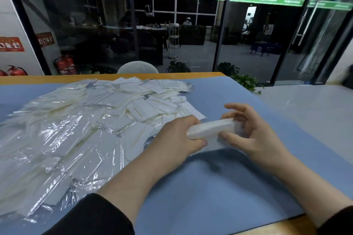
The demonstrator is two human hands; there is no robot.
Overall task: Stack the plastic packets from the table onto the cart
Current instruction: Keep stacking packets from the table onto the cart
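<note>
above the blue bench [219, 187]: packet bundle [210, 129] pinched endwise, left hand [177, 137] and right hand [252, 131], fingers curled, apparently squaring for stacking.

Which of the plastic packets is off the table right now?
The small white bundle of clear plastic packets gripped between the left hand and right hand. All the others lie loose in the heap on the blue mat.

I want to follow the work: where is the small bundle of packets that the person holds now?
In the head view, the bundle of packets is right of centre, held between the left hand and the right hand, above the blue mat, beside the loose pile of packets.
</note>
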